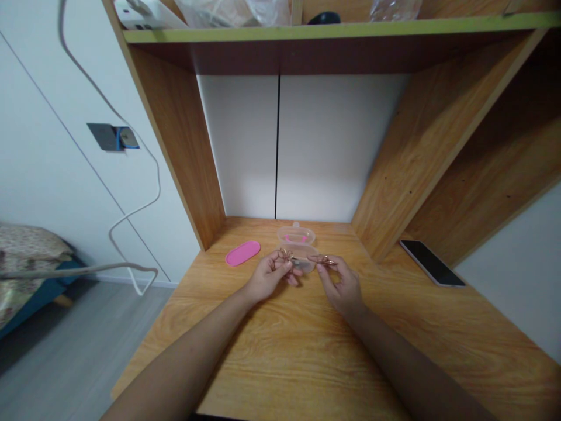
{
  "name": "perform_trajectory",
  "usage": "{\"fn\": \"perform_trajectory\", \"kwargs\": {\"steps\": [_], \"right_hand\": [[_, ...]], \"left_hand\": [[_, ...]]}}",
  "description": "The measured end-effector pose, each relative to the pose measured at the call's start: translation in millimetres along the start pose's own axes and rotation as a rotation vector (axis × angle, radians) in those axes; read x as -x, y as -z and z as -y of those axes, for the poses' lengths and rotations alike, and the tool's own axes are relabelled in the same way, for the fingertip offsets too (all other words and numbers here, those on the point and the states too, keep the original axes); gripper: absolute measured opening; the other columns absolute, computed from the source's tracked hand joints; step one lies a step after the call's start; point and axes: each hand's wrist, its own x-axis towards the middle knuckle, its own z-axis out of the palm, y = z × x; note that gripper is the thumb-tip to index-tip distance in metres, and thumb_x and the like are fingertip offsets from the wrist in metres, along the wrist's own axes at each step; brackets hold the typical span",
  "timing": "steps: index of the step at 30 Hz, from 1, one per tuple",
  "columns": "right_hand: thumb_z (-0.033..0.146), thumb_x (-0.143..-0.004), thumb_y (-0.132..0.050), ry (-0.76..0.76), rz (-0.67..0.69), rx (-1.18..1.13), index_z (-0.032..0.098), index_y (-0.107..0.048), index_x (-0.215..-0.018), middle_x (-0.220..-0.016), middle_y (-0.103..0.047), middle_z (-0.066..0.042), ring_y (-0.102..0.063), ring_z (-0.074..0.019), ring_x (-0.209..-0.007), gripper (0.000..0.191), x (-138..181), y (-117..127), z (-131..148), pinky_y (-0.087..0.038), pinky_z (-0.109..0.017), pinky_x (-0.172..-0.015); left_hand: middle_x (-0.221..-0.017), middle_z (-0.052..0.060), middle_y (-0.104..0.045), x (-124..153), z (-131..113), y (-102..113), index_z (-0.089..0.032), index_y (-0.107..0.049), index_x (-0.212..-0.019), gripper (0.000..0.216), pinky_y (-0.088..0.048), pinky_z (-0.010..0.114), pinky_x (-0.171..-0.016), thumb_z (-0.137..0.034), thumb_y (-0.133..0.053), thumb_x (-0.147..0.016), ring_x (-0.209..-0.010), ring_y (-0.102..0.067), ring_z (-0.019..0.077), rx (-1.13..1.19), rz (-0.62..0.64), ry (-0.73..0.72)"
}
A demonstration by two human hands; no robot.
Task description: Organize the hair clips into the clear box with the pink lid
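My left hand [269, 276] pinches a small gold-coloured metal piece with thin loops [286, 254] between thumb and fingers. Between the fingertips of my right hand [344, 285] is another thin, rose-gold metal piece [326, 261]; its exact kind is too small to make out. Both hands hover over the front of a clear plastic case [309, 268], which lies open on the desk and is partly hidden by my fingers. Its raised transparent lid [296, 229] has pink parts inside. A flat pink oval tray or cover [243, 253] lies left of my left hand.
A dark-screened phone [432, 263] lies on the wooden desk [280, 351] at the right. Upright side panels [385, 169] and a green-edged shelf [280, 34] enclose the back. A white cable [158, 175] hangs at the left.
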Motion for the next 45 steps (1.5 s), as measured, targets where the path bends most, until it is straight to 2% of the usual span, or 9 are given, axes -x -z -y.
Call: {"fn": "perform_trajectory", "kwargs": {"steps": [4, 8, 11, 19, 25, 30, 36, 42, 45], "right_hand": [[0.02, -0.096, -0.058, 0.122, 0.078, -0.049, 0.024, -0.067, -0.104, -0.11, -0.073, -0.009, -0.068, -0.0232, -0.107, 0.013, -5, -1, 6, -0.055, -0.042, -0.096], [0.018, -0.092, -0.063, 0.146, 0.094, -0.045, 0.023, -0.071, -0.099, -0.093, -0.071, -0.006, -0.069, -0.0201, -0.088, 0.011, -8, -2, 10, -0.057, -0.033, -0.078], [0.017, -0.088, -0.068, 0.14, 0.102, -0.06, 0.022, -0.07, -0.098, -0.089, -0.073, -0.005, -0.068, -0.0188, -0.081, 0.011, -6, -2, 10, -0.056, -0.031, -0.075], [0.023, -0.085, -0.073, -0.006, 0.082, -0.1, 0.021, -0.069, -0.103, -0.091, -0.076, -0.005, -0.072, -0.0181, -0.076, 0.019, 1, -8, 6, -0.059, -0.029, -0.074], [0.028, -0.09, -0.067, -0.05, 0.15, -0.113, 0.021, -0.071, -0.105, -0.095, -0.078, -0.007, -0.073, -0.0199, -0.08, 0.016, 2, -5, 3, -0.06, -0.032, -0.078], [0.03, -0.093, -0.064, -0.101, 0.183, -0.151, 0.021, -0.073, -0.105, -0.093, -0.078, -0.007, -0.073, -0.021, -0.08, 0.018, 2, -5, -4, -0.06, -0.034, -0.079], [0.033, -0.092, -0.065, -0.2, 0.139, -0.271, 0.02, -0.073, -0.105, -0.085, -0.077, -0.007, -0.072, -0.0184, -0.069, 0.021, 4, -10, -11, -0.061, -0.031, -0.069], [0.031, -0.088, -0.068, -0.216, 0.194, -0.265, 0.021, -0.075, -0.102, -0.089, -0.078, -0.006, -0.073, -0.0189, -0.073, 0.018, 1, -9, -4, -0.061, -0.031, -0.072], [0.032, -0.087, -0.07, -0.23, 0.192, -0.23, 0.022, -0.076, -0.099, -0.088, -0.079, -0.006, -0.074, -0.0195, -0.075, 0.017, 0, -8, -2, -0.061, -0.032, -0.075]], "left_hand": [[-0.083, 0.01, -0.076, 0, 5, 0, -0.013, -0.056, -0.087, 0.049, -0.057, 0.029, -0.065, -0.051, -0.083, -0.074, -0.062, -0.072, 0.0159, -0.001, -0.009, 0.044], [-0.082, 0.007, -0.074, -1, 10, 1, -0.01, -0.062, -0.078, 0.046, -0.055, 0.026, -0.066, -0.046, -0.09, -0.065, -0.062, -0.068, 0.0122, -0.004, -0.036, 0.036], [-0.075, 0.004, -0.072, -1, 11, 2, -0.01, -0.066, -0.077, 0.044, -0.053, 0.024, -0.065, -0.043, -0.091, -0.063, -0.06, -0.065, 0.0103, -0.052, -0.067, 0.023], [-0.072, 0.005, -0.075, -1, 15, 3, -0.01, -0.075, -0.081, 0.041, -0.052, 0.024, -0.062, -0.04, -0.093, -0.059, -0.057, -0.064, 0.0109, -0.11, -0.098, 0.048], [-0.073, 0.007, -0.077, 1, 15, 4, -0.011, -0.078, -0.083, 0.041, -0.052, 0.024, -0.062, -0.042, -0.091, -0.06, -0.058, -0.065, 0.012, -0.189, -0.096, 0.043], [-0.083, 0.01, -0.079, 1, 14, 3, -0.011, -0.079, -0.083, 0.041, -0.056, 0.028, -0.069, -0.044, -0.09, -0.061, -0.066, -0.07, 0.0163, -0.253, -0.111, 0.009], [-0.093, 0.011, -0.08, -3, 13, 6, -0.013, -0.08, -0.087, 0.04, -0.057, 0.029, -0.075, -0.043, -0.089, -0.063, -0.075, -0.072, 0.0185, -0.219, -0.188, -0.051], [-0.083, 0.01, -0.08, -1, 14, 8, -0.013, -0.081, -0.086, 0.038, -0.057, 0.028, -0.069, -0.044, -0.088, -0.065, -0.067, -0.071, 0.0174, -0.317, -0.089, 0.003], [-0.084, 0.01, -0.08, 1, 15, 7, -0.013, -0.081, -0.087, 0.038, -0.057, 0.027, -0.068, -0.044, -0.088, -0.065, -0.067, -0.071, 0.0171, -0.317, -0.058, -0.004]]}}
